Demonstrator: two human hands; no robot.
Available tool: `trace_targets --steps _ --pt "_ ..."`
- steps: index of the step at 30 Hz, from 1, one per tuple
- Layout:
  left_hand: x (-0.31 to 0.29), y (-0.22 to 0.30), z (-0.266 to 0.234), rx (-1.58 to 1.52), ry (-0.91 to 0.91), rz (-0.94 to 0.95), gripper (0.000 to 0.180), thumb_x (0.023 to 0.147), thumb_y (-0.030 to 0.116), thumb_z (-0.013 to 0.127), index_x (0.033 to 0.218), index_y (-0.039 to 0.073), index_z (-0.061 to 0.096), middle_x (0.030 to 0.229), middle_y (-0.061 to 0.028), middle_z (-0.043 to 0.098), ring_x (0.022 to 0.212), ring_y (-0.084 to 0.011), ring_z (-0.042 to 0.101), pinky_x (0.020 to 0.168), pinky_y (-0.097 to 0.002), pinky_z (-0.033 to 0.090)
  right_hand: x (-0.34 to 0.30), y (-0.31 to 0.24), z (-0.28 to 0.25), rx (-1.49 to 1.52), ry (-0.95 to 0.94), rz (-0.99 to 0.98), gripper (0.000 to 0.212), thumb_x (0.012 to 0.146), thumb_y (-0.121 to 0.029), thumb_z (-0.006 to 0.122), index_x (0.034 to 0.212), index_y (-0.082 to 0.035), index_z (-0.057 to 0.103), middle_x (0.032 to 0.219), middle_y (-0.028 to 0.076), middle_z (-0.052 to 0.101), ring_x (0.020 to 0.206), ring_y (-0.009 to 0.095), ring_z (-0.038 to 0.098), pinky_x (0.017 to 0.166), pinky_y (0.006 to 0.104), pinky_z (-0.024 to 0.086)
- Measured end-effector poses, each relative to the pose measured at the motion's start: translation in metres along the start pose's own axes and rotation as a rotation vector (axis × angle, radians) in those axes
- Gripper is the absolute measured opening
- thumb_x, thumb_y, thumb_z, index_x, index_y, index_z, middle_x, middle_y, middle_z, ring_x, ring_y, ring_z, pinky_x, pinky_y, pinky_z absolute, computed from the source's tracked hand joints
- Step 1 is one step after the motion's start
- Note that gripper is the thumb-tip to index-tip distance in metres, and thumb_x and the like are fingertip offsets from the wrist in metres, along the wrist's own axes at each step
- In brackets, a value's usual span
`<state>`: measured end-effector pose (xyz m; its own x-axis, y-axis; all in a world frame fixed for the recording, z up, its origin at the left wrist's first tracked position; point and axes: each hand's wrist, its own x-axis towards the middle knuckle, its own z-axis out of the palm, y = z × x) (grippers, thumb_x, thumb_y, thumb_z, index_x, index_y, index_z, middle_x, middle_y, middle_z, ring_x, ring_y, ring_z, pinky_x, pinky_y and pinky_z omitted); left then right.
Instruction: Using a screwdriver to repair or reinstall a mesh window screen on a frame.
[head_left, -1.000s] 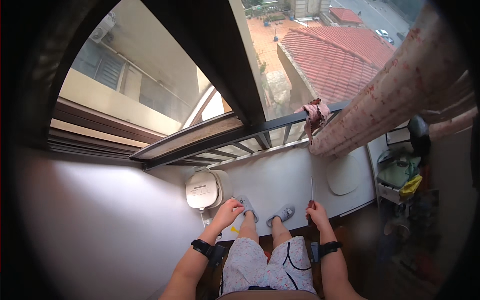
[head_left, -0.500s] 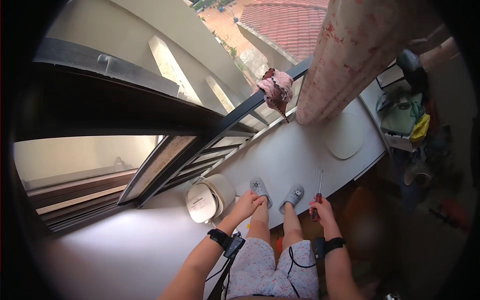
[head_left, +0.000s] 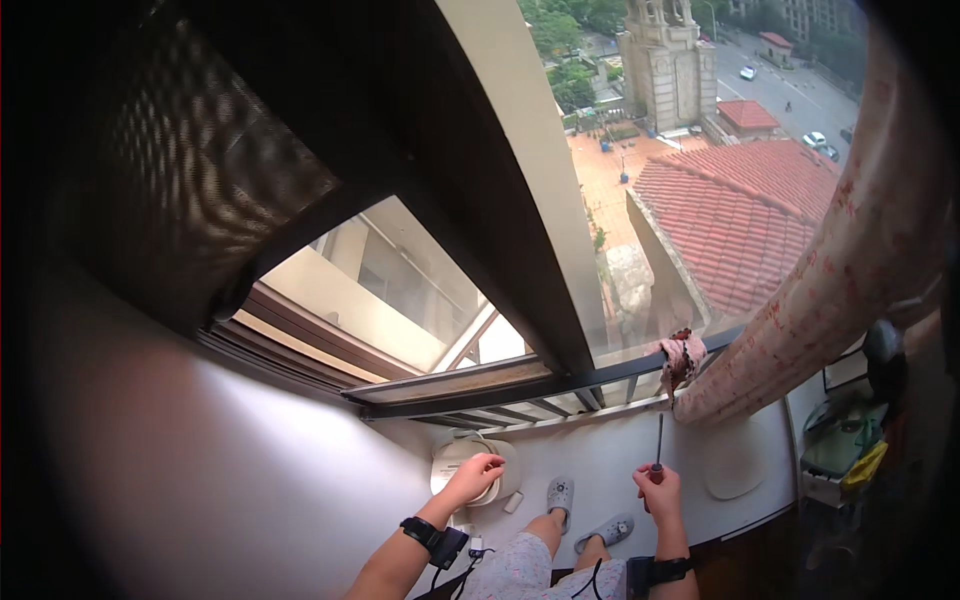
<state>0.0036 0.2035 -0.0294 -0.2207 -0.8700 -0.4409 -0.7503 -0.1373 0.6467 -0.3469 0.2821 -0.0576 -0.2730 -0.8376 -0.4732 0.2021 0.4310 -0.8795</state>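
In the head view, with both forearms (head_left: pixel 395 560) being extended, whether the left hand (head_left: pixel 476 477) is being held open cannot be told, while a screwdriver (head_left: pixel 659 445) is being gripped by the right hand (head_left: pixel 658 489), its long axis pointing forward, railingward.

The railing (head_left: pixel 620 374) is dark grey, and the cloth (head_left: pixel 682 356) wrapped on it is pink with dark edging. At the railing's right end hangs a pale pink curtain (head_left: pixel 800 325) scattered with red flower-like marks. Beyond the railing, the roof (head_left: pixel 740 220) is red, ribbed in rows of tiles, and the pavement (head_left: pixel 598 165) orange-tan. On the railing's near side, the ledge (head_left: pixel 590 465) is white, the appliance (head_left: pixel 448 463) cream, the screwdriver (head_left: pixel 656 471) dark reddish at the handle, the 2 clogs (head_left: pixel 561 496) grey, and the shorts (head_left: pixel 515 570) whitish, flecked pink and blue.
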Motion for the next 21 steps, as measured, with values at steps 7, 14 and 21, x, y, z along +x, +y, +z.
trace_targets --steps 7,14,21 --pt "-0.084 -0.013 -0.261 -0.103 1.205 0.183 0.045 0.077 0.000 0.058 0.119 0.001 0.041 0.119 -0.0143 0.039 0.095 -0.0223 0.049 0.076 -0.0295 0.049 -0.033 -0.289 0.154 -0.303 -0.141 -1.106 0.018 0.072 -0.004 0.068 0.089 -0.001 0.063 0.076 0.010 0.059 0.063 0.019 0.058 0.056 0.0266 0.045" --pt "-0.094 -0.087 -0.416 0.119 1.729 0.078 0.069 0.077 0.006 0.063 0.133 -0.002 0.023 0.130 -0.0239 0.033 0.117 -0.0364 0.039 0.101 -0.0407 0.031 -0.037 -0.362 0.244 -0.335 0.453 -1.484 0.017 0.067 0.000 0.067 0.081 -0.003 0.058 0.070 0.009 0.053 0.062 0.023 0.055 0.053 0.0310 0.045" --pt "-0.064 -0.090 -0.418 0.143 1.743 0.004 0.059 0.081 0.018 0.062 0.126 -0.007 0.032 0.126 -0.0308 0.037 0.115 -0.0440 0.037 0.099 -0.0428 0.031 -0.012 -0.339 0.250 -0.301 0.760 -1.457 0.023 0.064 -0.008 0.068 0.077 -0.002 0.050 0.072 0.013 0.050 0.063 0.030 0.051 0.054 0.0365 0.040"
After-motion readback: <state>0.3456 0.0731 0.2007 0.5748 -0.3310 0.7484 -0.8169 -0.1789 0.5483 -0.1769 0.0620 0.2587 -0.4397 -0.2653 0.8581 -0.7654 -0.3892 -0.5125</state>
